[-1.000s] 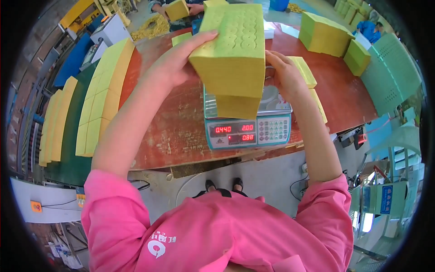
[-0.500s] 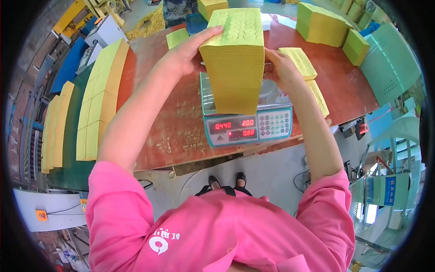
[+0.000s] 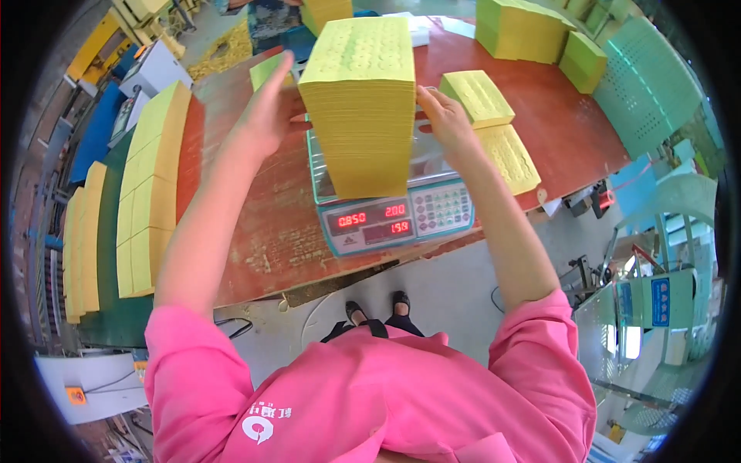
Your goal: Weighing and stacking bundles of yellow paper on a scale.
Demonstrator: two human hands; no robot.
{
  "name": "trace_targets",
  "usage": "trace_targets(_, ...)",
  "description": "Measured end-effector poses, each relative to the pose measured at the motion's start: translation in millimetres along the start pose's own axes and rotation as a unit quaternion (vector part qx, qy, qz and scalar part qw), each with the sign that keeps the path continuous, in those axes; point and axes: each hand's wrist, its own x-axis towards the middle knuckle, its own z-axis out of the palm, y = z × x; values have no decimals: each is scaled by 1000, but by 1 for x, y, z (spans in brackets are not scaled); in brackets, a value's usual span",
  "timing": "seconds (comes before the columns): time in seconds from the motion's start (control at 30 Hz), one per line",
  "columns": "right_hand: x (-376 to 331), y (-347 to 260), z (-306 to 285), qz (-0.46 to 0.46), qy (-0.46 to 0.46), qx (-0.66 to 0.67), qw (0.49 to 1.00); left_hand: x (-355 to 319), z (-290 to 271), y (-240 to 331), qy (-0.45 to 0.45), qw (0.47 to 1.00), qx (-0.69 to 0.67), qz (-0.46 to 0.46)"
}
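Note:
A tall stack of yellow paper (image 3: pixel 361 131) with rows of punched marks on top stands upright on a teal-framed digital scale (image 3: pixel 397 224). My left hand (image 3: pixel 262 116) is open at the stack's left side, thumb raised off the paper and fingertips close to its edge. On the opposite side my right hand (image 3: pixel 448 119) has its fingers apart, fingertips at the stack's right edge; part of them is hidden behind it. Red digits glow on the scale's display. Right of the scale lie two lower yellow paper stacks (image 3: pixel 505 158), one behind the other.
The scale stands near the front edge of a worn red table (image 3: pixel 270 239). Long rows of yellow paper blocks (image 3: pixel 147 201) line the left on a green surface. More yellow blocks (image 3: pixel 521 31) stand at the back right, beside a perforated pale green chair (image 3: pixel 648 85).
The stack has settled lower onto the scale, and the display reads higher. My left thumb has lifted off the stack's top. The whole view has shifted slightly, moving the scene left.

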Motion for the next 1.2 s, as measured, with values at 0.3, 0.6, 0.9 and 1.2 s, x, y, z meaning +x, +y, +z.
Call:
trace_targets(0.3,19,5,47,4,10,197,980,39,33,-71,41,980,-116,153)
trace_targets(0.6,73,13,38,94,-83,241,962,67,42,-71,100,961,-239,93)
trace_targets(0.9,-78,74,-94,-62,46,102,992,-101,-95,-216,429,819,367,105)
trace_targets(1.2,-111,160,-129,-29,98,-46,994,-188,-75,-296,423,605,675,-12)
